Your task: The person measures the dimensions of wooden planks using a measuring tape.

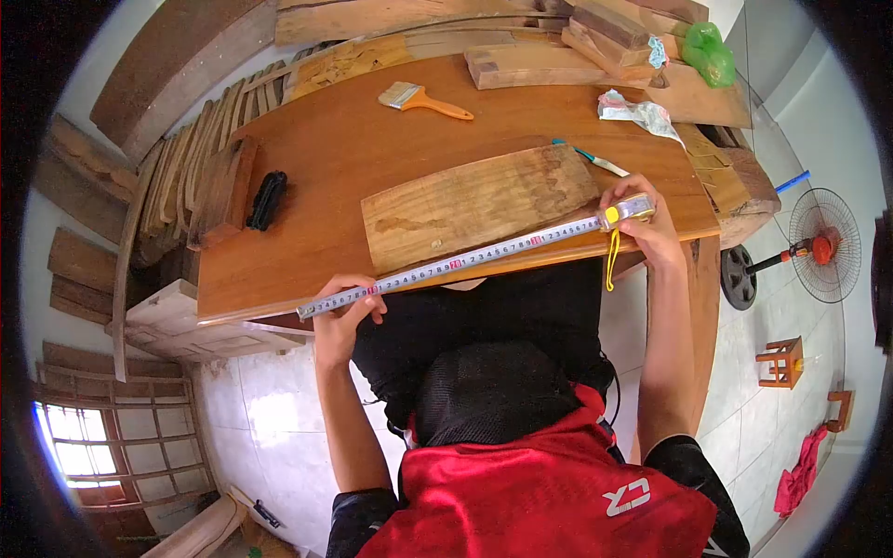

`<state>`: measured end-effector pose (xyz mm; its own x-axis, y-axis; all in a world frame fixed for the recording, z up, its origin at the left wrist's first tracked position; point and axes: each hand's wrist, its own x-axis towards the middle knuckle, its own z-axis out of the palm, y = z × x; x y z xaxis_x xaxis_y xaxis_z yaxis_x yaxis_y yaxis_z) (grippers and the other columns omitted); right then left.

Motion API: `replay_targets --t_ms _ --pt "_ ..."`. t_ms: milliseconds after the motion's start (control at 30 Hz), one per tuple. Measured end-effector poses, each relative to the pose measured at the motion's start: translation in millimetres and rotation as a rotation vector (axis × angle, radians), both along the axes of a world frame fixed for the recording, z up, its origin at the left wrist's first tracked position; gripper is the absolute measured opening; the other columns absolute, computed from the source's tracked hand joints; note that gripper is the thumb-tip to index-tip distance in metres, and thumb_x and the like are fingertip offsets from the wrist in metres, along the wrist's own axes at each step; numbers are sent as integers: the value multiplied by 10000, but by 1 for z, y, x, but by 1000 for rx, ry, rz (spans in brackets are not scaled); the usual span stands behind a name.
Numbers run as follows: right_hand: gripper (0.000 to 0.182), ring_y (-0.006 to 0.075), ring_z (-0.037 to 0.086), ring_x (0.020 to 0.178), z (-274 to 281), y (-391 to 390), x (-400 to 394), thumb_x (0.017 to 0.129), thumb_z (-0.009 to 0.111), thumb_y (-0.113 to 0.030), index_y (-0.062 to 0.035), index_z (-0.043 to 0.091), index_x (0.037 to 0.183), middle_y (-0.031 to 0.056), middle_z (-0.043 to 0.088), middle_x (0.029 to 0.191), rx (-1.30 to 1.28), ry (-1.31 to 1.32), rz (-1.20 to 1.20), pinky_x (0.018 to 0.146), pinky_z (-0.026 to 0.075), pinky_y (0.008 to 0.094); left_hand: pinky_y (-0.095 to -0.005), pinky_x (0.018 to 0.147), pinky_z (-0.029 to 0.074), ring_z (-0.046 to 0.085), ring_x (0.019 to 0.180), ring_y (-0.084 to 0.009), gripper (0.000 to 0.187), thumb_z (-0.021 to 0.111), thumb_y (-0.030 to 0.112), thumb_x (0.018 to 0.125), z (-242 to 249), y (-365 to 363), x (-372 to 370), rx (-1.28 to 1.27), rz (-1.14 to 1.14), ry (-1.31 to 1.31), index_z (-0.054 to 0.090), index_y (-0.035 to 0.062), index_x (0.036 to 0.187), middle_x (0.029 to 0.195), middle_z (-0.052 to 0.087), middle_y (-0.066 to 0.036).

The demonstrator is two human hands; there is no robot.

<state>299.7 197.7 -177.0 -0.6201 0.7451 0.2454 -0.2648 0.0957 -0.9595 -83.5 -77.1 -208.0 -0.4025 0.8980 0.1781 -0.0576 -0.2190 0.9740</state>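
Observation:
A tape measure (631,212) is gripped in my right hand (654,232) near the table's right front corner, its yellow wrist strap hanging down. From its case a white blade (456,264) stretches leftward along the front edge of a wooden board (479,206). Close to the blade's hooked end, my left hand (344,316) pinches it between thumb and fingers. That end reaches past the board's left side. The board lies flat on the brown table (307,200). Just beyond the board's right end rests a teal and white pen-like tool (595,160).
A paintbrush (423,99) lies toward the back, and a black object (267,201) sits at the left. Crumpled white plastic (642,113), a green bag (709,56) and stacked wood (609,46) are at the far right. A fan (820,249) stands beyond the table.

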Motion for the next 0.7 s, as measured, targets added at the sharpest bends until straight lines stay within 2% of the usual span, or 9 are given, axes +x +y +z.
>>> replay_targets --t_ms 33,167,233,300,367,400,500,700 --pt "559 201 675 940 0 -1 -1 678 886 -142 -54 544 1110 116 644 1062 5 18 -18 825 561 330 -304 571 519 634 680 -197 234 715 70 888 -1 1 2 -13 30 5 587 -10 1067 800 648 -130" --pt "589 196 675 957 4 -9 -8 683 868 -94 -66 532 1166 122 630 1164 28 46 -122 850 569 333 -278 567 524 653 664 -178 195 698 14 889 -1 4 11 -40 112 -51 607 -31 1055 771 663 -127" --pt "585 196 662 1009 5 -4 -2 688 853 -44 -75 543 1183 134 615 1266 -3 -44 -85 874 567 322 -278 545 516 650 650 -178 190 683 15 894 -3 2 9 -64 150 -60 602 -31 1059 745 656 -124" --pt "584 195 654 1032 4 1 -5 690 850 -27 -74 547 1187 140 604 1304 65 -79 -70 879 566 319 -279 536 521 648 647 -183 247 677 -4 872 -9 2 6 -16 126 -33 585 -36 1098 866 657 -133" --pt "560 195 649 1043 7 -2 -6 704 852 -35 -61 554 1177 148 610 1295 -5 -71 -100 878 567 318 -278 539 525 647 648 -185 311 675 -17 862 -4 4 9 70 95 18 574 -40 1155 941 649 -135" --pt "558 195 653 1032 8 -4 -8 708 853 -37 -56 553 1179 150 612 1292 -4 -84 -129 874 568 318 -276 539 529 647 657 -186 424 664 -30 856 0 3 11 63 76 13 543 -21 1262 1007 630 -125" --pt "459 203 674 992 16 -9 -5 731 845 -48 -25 597 1116 160 620 1274 -93 -136 -134 864 571 319 -276 540 530 649 669 -183 484 657 -28 863 -6 3 7 52 81 -1 521 9 1326 981 632 -121" --pt "327 209 691 980 18 -13 -6 742 840 -68 3 660 1006 182 637 1252 -68 -188 -143 835 573 316 -280 574 557 658 719 -186 450 626 -1 905 0 3 9 14 143 -73 517 21 1341 1012 620 -121"
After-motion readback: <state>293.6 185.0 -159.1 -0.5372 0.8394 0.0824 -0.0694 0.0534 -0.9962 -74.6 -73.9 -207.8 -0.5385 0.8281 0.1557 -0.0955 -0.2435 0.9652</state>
